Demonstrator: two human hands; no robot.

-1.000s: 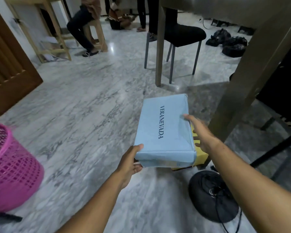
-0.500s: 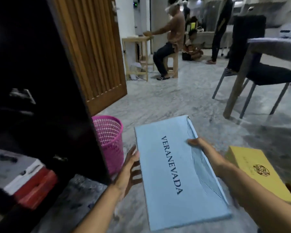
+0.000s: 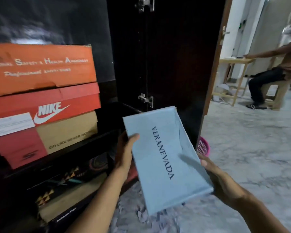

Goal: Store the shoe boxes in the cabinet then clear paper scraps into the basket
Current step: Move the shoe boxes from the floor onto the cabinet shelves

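Observation:
A light blue shoe box marked VERANEVADA is held between both hands, tilted, in front of the dark open cabinet. My left hand grips its left edge and my right hand holds its right near corner. On the cabinet shelf to the left stand an orange safety-shoe box, a red Nike box and a brown box. Paper scraps lie on the floor below the blue box. The pink basket peeks out behind the box, by the cabinet door.
More boxes fill the lower shelf. The open wooden cabinet door stands to the right. A person sits at a small wooden table at the far right. Grey marble floor spreads to the right.
The view has swung left from the floor under the table to the cabinet. Both hands carried the blue box from beside the yellow box up to the shelves.

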